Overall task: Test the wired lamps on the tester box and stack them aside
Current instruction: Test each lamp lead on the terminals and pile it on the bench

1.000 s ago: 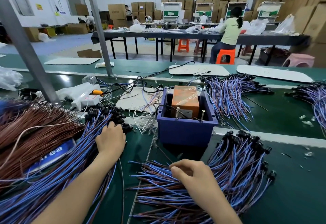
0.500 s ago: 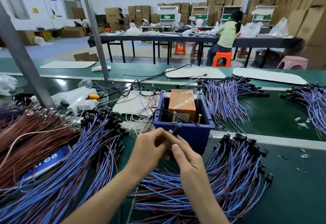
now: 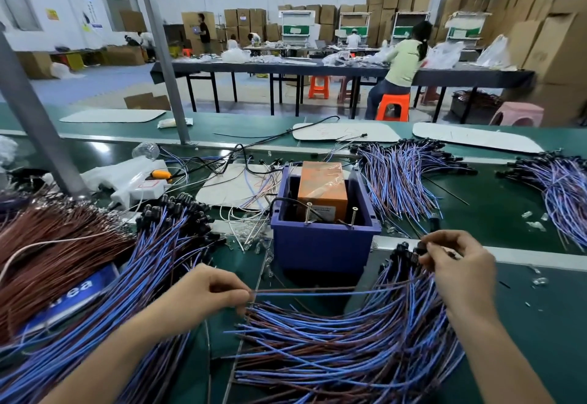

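Parted now after meeting in front of the tester box (image 3: 324,254) half a second ago, the worker's hands stretch one wired lamp (image 3: 305,291) level above the bench. At far left lie a heap of brown wires (image 3: 47,244) and a fan of blue-and-brown lamps (image 3: 152,263) — apparently the supply yet to be tested. Next, the left hand (image 3: 219,292) pinches the lamp's wire ends between curled fingers, likely to keep the leads together and the wire straight for laying down. Behind the span, upright pins (image 3: 308,213) rise from the box beside an orange unit (image 3: 322,190), presumably where the leads make contact. Further right, the right hand (image 3: 457,263) grips the lamp's black head end just over the heads of the stacked pile (image 3: 349,340) — a sign this one is being set aside. Fingers hide most of that head; whether the lamp lit cannot be told, and the wire tips vanish inside the left hand's grip.
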Demonstrator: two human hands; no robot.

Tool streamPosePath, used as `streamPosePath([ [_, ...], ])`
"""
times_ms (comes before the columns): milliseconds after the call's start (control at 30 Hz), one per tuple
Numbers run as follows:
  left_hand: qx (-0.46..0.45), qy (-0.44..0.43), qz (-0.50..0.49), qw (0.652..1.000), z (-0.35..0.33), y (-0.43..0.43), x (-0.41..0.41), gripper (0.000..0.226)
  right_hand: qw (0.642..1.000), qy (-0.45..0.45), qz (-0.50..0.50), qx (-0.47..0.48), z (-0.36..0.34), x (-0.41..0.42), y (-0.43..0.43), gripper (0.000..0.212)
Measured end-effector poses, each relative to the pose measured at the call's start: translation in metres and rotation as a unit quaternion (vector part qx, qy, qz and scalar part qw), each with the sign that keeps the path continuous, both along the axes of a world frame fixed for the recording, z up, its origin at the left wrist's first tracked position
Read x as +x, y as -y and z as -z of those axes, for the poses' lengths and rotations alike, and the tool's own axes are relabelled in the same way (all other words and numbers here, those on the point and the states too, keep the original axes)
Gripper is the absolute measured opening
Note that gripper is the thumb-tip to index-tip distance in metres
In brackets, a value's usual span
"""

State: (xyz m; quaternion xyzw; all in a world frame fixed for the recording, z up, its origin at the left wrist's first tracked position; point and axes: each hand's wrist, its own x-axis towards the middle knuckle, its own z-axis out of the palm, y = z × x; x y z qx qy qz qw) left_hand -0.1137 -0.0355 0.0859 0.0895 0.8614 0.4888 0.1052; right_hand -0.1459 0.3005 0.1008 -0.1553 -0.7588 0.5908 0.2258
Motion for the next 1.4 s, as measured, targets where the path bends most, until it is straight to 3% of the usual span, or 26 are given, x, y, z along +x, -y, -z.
streamPosePath([
  [67,0.075,0.007,-0.052,0.996,-0.003,0.000,-0.003,0.008,0.987,0.044,-0.023,0.153,-0.002,-0.003,-0.002,0.017],
  [100,0.109,0.012,-0.070,0.992,-0.006,-0.003,-0.004,0.009,0.963,0.090,-0.049,0.251,-0.001,-0.006,0.000,0.013],
  [167,0.153,0.011,-0.090,0.984,-0.011,-0.014,-0.007,0.023,0.853,0.207,-0.091,0.470,-0.003,-0.006,0.009,0.016],
  [200,0.167,0.005,-0.098,0.981,-0.014,-0.020,-0.009,0.027,0.803,0.240,-0.100,0.535,-0.006,-0.004,0.017,0.020],
  [233,0.179,0.000,-0.101,0.979,-0.018,-0.027,-0.011,0.027,0.791,0.245,-0.106,0.551,-0.009,-0.002,0.026,0.023],
  [300,0.198,-0.002,-0.101,0.975,-0.025,-0.042,-0.017,0.015,0.843,0.177,-0.135,0.489,-0.019,0.002,0.046,0.024],
  [367,0.203,-0.012,-0.098,0.974,-0.030,-0.060,-0.023,0.004,0.907,0.057,-0.216,0.356,-0.027,0.006,0.068,0.024],
  [467,0.229,-0.007,-0.117,0.966,-0.032,-0.083,-0.032,0.012,0.928,0.001,-0.297,0.224,-0.032,0.011,0.096,0.018],
  [633,0.352,0.072,-0.175,0.917,-0.025,-0.108,-0.038,0.008,0.964,-0.004,-0.224,0.143,-0.013,0.006,0.100,0.009],
  [767,0.394,0.092,-0.226,0.886,-0.019,-0.122,-0.040,0.006,0.981,-0.002,-0.184,0.060,0.000,0.008,0.101,0.016],
  [1033,0.356,0.123,-0.235,0.896,-0.016,-0.132,-0.038,0.005,0.986,0.022,-0.162,0.008,0.007,0.007,0.099,0.018],
  [1400,0.369,0.088,-0.278,0.882,-0.011,-0.125,-0.043,0.014,0.985,0.069,-0.140,-0.079,0.018,0.011,0.088,0.014],
])
